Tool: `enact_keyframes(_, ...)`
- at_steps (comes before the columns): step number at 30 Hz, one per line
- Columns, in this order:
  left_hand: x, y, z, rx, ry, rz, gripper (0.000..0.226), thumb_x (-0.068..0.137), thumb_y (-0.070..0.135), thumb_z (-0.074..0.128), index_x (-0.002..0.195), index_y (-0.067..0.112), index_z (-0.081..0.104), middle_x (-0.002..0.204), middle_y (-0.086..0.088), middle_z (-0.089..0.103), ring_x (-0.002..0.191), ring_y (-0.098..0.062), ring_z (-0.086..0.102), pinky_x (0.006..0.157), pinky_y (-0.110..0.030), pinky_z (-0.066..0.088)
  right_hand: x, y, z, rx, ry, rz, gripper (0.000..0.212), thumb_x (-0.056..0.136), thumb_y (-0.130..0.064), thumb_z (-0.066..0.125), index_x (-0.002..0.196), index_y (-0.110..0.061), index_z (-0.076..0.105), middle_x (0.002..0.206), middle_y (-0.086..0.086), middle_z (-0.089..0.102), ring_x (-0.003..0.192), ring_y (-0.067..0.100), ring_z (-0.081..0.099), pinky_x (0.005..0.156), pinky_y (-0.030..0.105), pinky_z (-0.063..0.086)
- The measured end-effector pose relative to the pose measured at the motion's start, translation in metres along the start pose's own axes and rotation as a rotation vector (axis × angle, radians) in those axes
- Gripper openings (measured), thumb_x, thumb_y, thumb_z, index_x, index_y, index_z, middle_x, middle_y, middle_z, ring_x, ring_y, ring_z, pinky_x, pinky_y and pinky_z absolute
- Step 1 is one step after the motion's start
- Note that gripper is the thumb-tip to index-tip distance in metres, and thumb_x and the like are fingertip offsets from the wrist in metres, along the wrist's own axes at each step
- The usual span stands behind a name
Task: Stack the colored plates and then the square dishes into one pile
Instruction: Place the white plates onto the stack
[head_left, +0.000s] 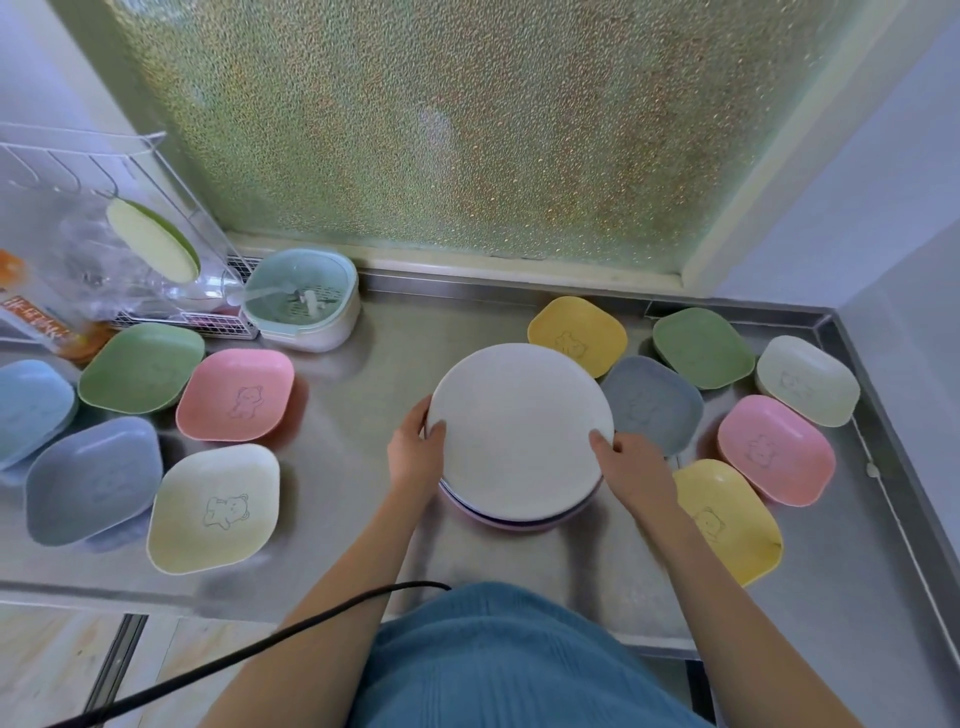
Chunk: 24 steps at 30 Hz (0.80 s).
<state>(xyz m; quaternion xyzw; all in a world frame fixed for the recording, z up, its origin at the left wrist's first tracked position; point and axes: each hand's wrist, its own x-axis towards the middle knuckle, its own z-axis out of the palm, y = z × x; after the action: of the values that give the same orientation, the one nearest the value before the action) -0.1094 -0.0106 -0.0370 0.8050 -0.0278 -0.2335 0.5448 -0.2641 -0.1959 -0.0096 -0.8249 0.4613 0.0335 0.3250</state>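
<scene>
Hands hold a round white plate (519, 431) by its two sides. The left hand (415, 452) has a grip on the left rim, thumb on top. The right hand (631, 467) has a grip on the right rim. This plate sits on top of a pile of plates (519, 519) in the middle of the shiny desk (363, 415). Pink and purple rims peek out under it. Square dishes lie on both sides: a pink dish (236, 395) on the left, a yellow dish (727, 519) just beside the right arm.
</scene>
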Motion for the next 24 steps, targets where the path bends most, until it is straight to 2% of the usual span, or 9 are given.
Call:
enact_keyframes(2, 0.000, -0.001, 0.000, 0.010, -0.007, -0.004, 0.042, 0.090, 0.008, 0.049, 0.130, 0.019, 0.054, 0.121, -0.001, 0.064, 0.110, -0.021, 0.058, 0.092, -0.029, 0.044, -0.002, 0.002, 0.003, -0.089, 0.079, 0.003, 0.048, 0.094, -0.042, 0.042, 0.056, -0.014, 0.035, 0.053, 0.001, 0.038, 0.051, 0.017, 0.038, 0.049, 0.027, 0.026)
enact_keyframes(4, 0.000, -0.002, 0.001, 0.019, -0.008, -0.007, 0.042, 0.092, 0.010, 0.048, 0.133, 0.020, 0.052, 0.123, -0.002, 0.063, 0.112, -0.023, 0.057, 0.094, -0.030, 0.044, -0.005, 0.005, 0.005, -0.100, 0.140, 0.021, 0.045, 0.092, -0.046, 0.042, 0.061, -0.013, 0.040, 0.057, 0.002, 0.044, 0.056, 0.020, 0.045, 0.049, 0.028, 0.029)
enact_keyframes(7, -0.001, -0.001, 0.003, 0.041, -0.017, -0.007, 0.044, 0.094, 0.011, 0.044, 0.137, 0.020, 0.047, 0.127, -0.003, 0.060, 0.115, -0.024, 0.055, 0.096, -0.031, 0.042, -0.007, 0.009, 0.012, -0.019, 0.095, 0.093, 0.043, 0.093, -0.053, 0.036, 0.095, -0.011, 0.047, 0.083, 0.005, 0.058, 0.079, 0.027, 0.056, 0.064, 0.034, 0.040)
enact_keyframes(9, -0.002, 0.001, 0.004, 0.052, -0.023, -0.015, 0.046, 0.094, 0.010, 0.042, 0.139, 0.021, 0.044, 0.129, -0.003, 0.058, 0.116, -0.025, 0.054, 0.096, -0.030, 0.041, -0.007, 0.009, 0.018, 0.071, 0.030, 0.121, 0.052, 0.095, -0.053, 0.031, 0.118, -0.007, 0.041, 0.104, 0.010, 0.059, 0.096, 0.034, 0.056, 0.074, 0.038, 0.040)
enact_keyframes(11, -0.002, 0.002, 0.004, 0.064, -0.026, -0.027, 0.047, 0.094, 0.011, 0.041, 0.140, 0.023, 0.042, 0.130, -0.003, 0.058, 0.115, -0.025, 0.053, 0.093, -0.027, 0.040, -0.008, 0.007, 0.021, 0.174, 0.005, 0.133, 0.058, 0.097, -0.049, 0.030, 0.130, -0.001, 0.033, 0.113, 0.014, 0.056, 0.099, 0.035, 0.055, 0.075, 0.037, 0.040)
enact_keyframes(14, -0.003, 0.003, 0.003, 0.080, -0.033, -0.032, 0.047, 0.094, 0.011, 0.041, 0.140, 0.022, 0.041, 0.131, -0.003, 0.057, 0.118, -0.025, 0.052, 0.096, -0.028, 0.040, -0.013, 0.001, 0.021, 0.201, 0.009, 0.099, 0.053, 0.100, -0.041, 0.029, 0.130, 0.002, 0.032, 0.102, 0.012, 0.053, 0.068, 0.020, 0.048, 0.053, 0.028, 0.034)
enact_keyframes(15, -0.003, 0.002, 0.002, 0.081, -0.033, -0.034, 0.047, 0.094, 0.011, 0.040, 0.140, 0.022, 0.041, 0.131, -0.004, 0.057, 0.118, -0.026, 0.052, 0.097, -0.030, 0.040, -0.014, 0.001, 0.021, 0.203, 0.011, 0.086, 0.051, 0.100, -0.039, 0.029, 0.129, 0.002, 0.032, 0.101, 0.012, 0.053, 0.064, 0.016, 0.045, 0.049, 0.024, 0.031)
enact_keyframes(20, -0.007, 0.001, -0.008, 0.057, 0.002, -0.047, 0.048, 0.094, 0.009, 0.040, 0.140, 0.021, 0.041, 0.130, -0.005, 0.058, 0.118, -0.027, 0.053, 0.098, -0.032, 0.042, -0.016, -0.007, 0.029, 0.211, -0.009, 0.083, 0.044, 0.100, -0.041, 0.028, 0.119, -0.003, 0.033, 0.089, 0.012, 0.056, 0.060, 0.017, 0.051, 0.044, 0.027, 0.036)
enact_keyframes(24, -0.006, -0.004, -0.029, 0.040, 0.115, -0.074, 0.047, 0.095, 0.008, 0.040, 0.140, 0.018, 0.042, 0.132, -0.006, 0.057, 0.118, -0.026, 0.053, 0.093, -0.026, 0.039, -0.017, -0.026, 0.045, 0.213, -0.068, 0.062, 0.039, 0.097, -0.048, 0.027, 0.106, -0.011, 0.031, 0.075, 0.012, 0.059, 0.056, 0.030, 0.063, 0.045, 0.036, 0.051)
